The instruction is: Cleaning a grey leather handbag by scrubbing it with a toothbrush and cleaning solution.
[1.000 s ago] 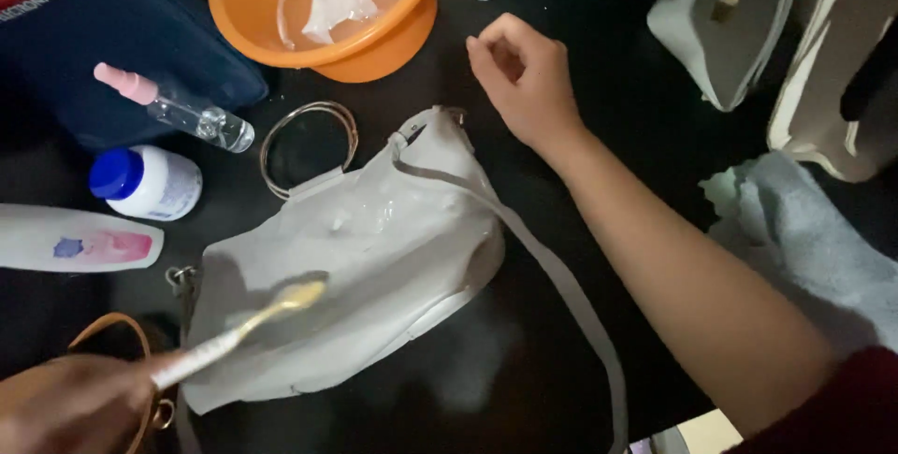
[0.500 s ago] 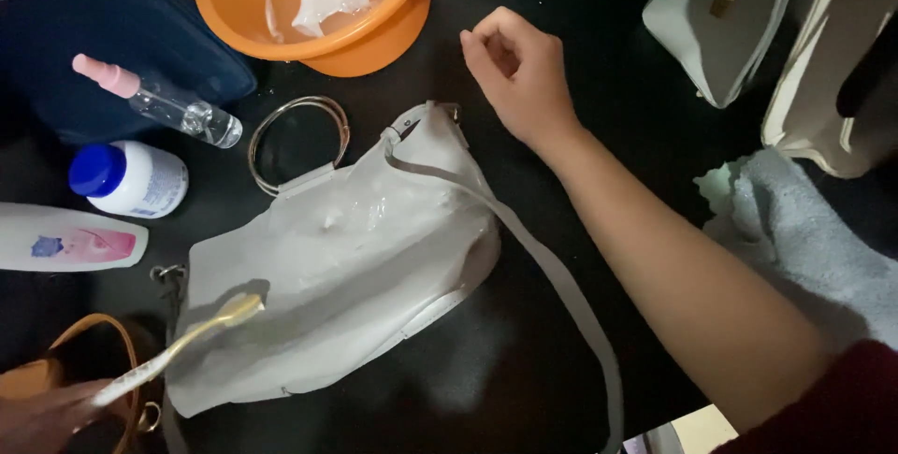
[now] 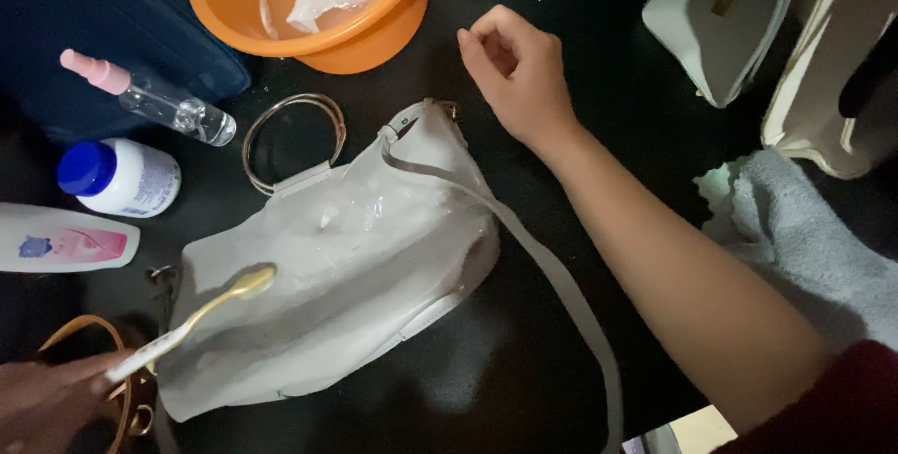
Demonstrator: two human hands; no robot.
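Black table (image 3: 524,360), grey handbag (image 3: 355,267) between hands, toothbrush (image 3: 192,321) on it

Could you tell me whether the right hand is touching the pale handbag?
Apart. In the head view, dark tabletop shows between the right hand and the handbag.

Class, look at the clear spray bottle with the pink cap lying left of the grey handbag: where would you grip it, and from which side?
Probably around the clear body of the spray bottle, coming from above. It lies on its side on the dark table, so its round barrel is open on both flanks; the pink cap is narrower.
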